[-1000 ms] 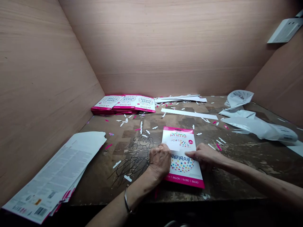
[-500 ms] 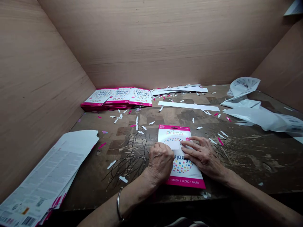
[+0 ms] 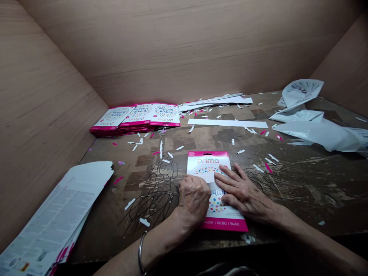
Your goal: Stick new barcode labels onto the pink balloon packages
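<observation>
A white and pink balloon packet (image 3: 207,161) lies flat near the table's front edge, printed with "prima" and a ring of coloured dots. My left hand (image 3: 194,197) is closed in a fist over the packet's left side. From its fingers a small white slip of card (image 3: 207,176) sticks out to the right, across the printed ring. Flat on the packet's right half rests my right hand (image 3: 243,189), fingers spread, their tips beside the slip's right end. Inside the left fist, the grip is hidden.
At the back left are stacked similar packets (image 3: 165,114). Printed cards (image 3: 66,199) lie at the left edge. White strips (image 3: 227,123) and paper scraps are scattered behind. Crumpled white plastic (image 3: 324,130) lies right. Wooden panels (image 3: 184,50) enclose the table.
The camera view has shifted slightly. My right hand's fingers have stretched out flatter on the packet. The left fist stays closed in about the same place, with the white slip still showing.
</observation>
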Motion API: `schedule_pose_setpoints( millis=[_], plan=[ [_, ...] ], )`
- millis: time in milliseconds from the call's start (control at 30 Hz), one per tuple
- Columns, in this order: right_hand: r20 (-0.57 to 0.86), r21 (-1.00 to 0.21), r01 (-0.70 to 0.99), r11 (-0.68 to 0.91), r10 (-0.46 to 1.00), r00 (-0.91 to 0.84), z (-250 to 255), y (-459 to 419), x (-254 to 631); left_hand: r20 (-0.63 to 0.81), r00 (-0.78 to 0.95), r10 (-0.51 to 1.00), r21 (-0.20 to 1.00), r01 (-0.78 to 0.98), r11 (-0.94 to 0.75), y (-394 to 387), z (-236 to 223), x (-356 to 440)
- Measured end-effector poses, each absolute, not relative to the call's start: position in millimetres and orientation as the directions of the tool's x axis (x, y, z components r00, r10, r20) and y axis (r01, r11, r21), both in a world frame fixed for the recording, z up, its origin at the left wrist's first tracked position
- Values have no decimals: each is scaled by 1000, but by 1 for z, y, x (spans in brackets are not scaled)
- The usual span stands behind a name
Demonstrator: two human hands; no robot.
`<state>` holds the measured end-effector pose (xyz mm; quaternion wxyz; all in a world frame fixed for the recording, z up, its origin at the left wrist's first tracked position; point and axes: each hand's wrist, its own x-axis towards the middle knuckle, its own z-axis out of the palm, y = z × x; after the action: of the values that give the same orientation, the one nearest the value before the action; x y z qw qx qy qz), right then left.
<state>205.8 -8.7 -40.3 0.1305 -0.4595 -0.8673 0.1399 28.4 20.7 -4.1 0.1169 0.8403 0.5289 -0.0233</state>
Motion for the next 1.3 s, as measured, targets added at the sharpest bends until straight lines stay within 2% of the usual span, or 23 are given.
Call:
schedule_pose_setpoints(
  millis=[67,133,267,367,433,600,800,1033,1300],
  plan=[
    [102,-354,765,538,835,-540,-41,-9,206,-190,438,878,149,897,-416,17,-5,27],
    [108,-344,767,542,834,-541,-43,-10,206,-126,428,895,242,888,-390,10,-8,22],
    [133,-344,759,553,828,-544,-46,-9,208,91,422,902,468,782,-413,-1,-17,7],
    [143,-357,749,558,825,-546,-47,-9,208,69,508,858,532,709,-463,-2,-21,-7],
    [143,-357,747,561,823,-550,-46,-9,208,10,590,807,506,693,-513,0,-21,-16],
    [126,-341,757,557,825,-551,-45,-9,207,-76,747,661,323,645,-692,11,-20,-31],
    [136,-313,754,578,812,-567,-46,-9,208,18,801,599,193,585,-788,13,-28,-37],
    [160,-269,743,612,790,-592,-45,-9,206,106,799,592,193,568,-800,9,-33,-35],
    [89,-281,749,600,793,-602,-40,-6,205,78,835,544,217,519,-827,13,-32,-37]
  ],
)
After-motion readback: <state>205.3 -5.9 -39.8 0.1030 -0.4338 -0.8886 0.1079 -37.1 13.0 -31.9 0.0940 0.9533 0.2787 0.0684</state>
